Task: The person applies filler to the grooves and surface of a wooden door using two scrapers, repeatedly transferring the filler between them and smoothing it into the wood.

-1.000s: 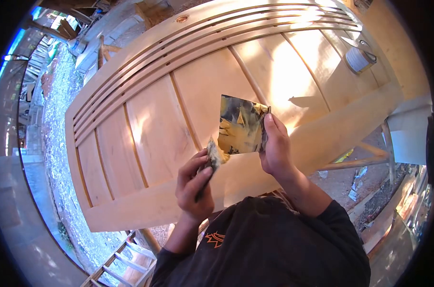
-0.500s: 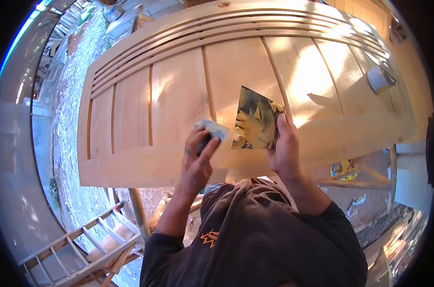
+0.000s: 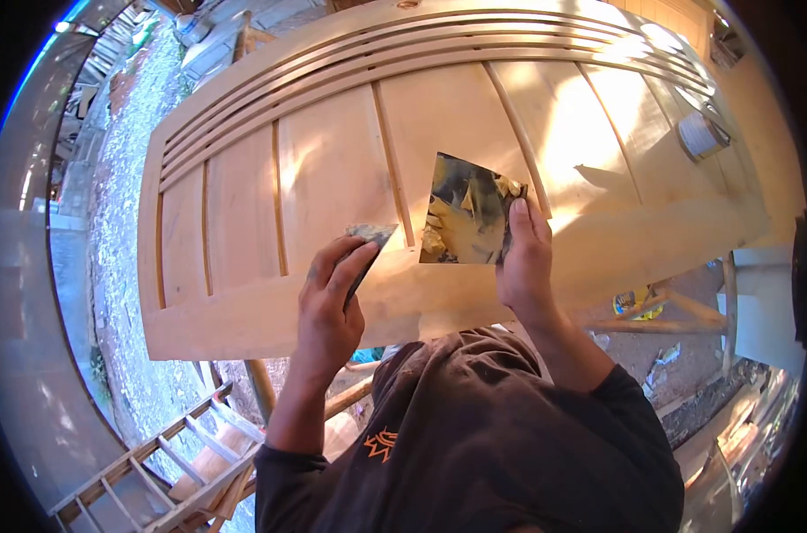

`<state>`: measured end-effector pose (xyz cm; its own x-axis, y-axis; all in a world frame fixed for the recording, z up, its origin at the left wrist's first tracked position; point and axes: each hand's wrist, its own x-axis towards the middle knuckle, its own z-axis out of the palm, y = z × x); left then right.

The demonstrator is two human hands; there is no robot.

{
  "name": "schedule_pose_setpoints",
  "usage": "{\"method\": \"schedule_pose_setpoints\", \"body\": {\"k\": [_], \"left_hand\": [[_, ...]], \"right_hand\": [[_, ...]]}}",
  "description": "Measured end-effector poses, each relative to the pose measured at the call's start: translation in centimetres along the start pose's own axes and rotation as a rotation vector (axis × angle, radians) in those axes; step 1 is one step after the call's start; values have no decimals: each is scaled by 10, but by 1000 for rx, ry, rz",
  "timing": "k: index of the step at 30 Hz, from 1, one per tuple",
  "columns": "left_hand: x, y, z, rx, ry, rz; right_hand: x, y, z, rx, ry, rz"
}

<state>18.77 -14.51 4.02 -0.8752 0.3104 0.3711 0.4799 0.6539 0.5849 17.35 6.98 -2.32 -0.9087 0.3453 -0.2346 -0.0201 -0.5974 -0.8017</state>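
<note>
A flat putty spreader (image 3: 373, 234) with a grey-smeared face is pinched in my left hand (image 3: 331, 298), fingers along one side and thumb beneath. It is tilted over the lower rail of a pale wooden door (image 3: 457, 115). My right hand (image 3: 526, 258) grips a dark square plate (image 3: 462, 182) by its right edge, thumb on top. Yellowish putty (image 3: 470, 226) is smeared thickly across that plate. A small gap separates the spreader from the plate. The door lies flat in front of me, with vertical grooves and several long slats at its far side.
A tin can (image 3: 701, 136) stands on the door's right part. Wooden supports (image 3: 261, 391) hold the door up. A ladder (image 3: 163, 457) lies at the lower left, and a yellow container (image 3: 639, 304) sits below the door on the right.
My left hand has moved left and slightly down, turning the spreader more edge-on and away from the plate. The plate in my right hand has shifted slightly left and up.
</note>
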Motion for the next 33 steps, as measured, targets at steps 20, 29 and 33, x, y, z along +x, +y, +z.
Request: {"method": "schedule_pose_setpoints", "body": {"k": [20, 29, 33], "left_hand": [[102, -52, -39, 99, -625, -22], [121, -86, -18, -21, -764, -107], [135, -96, -15, -108, -723, -111]], "right_hand": [[40, 45, 82, -602, -10, -224], [75, 60, 82, -664, 38, -156], [105, 65, 77, -643, 73, -236]]}}
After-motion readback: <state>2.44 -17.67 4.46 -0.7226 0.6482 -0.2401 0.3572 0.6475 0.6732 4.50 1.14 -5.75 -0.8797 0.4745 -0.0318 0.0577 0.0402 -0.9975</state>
